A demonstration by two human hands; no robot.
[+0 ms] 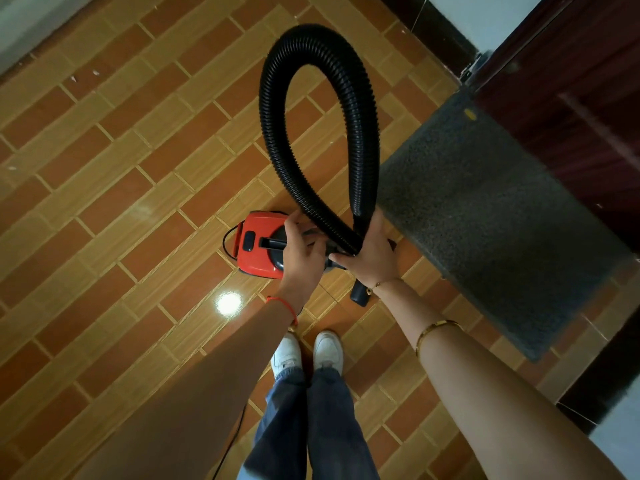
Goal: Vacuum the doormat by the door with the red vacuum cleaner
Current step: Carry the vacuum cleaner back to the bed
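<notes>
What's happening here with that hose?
A person stands on the tiled floor, holding a looped black hose over a red vacuum. The right hand grips the hose where its ends cross, while the left hand reaches in beside it, fingers curled at the hose. The grey doormat lies to the right by the dark door, not yet being vacuumed. A dark nozzle end shows below the right wrist.

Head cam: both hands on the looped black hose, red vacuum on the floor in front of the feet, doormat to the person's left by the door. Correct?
One thing is off: the doormat lies to the person's right by the door, not the left. The head view shows it. The rest holds: left hand and right hand are on the looped black hose, and the red vacuum sits on the floor in front of the feet.
</notes>
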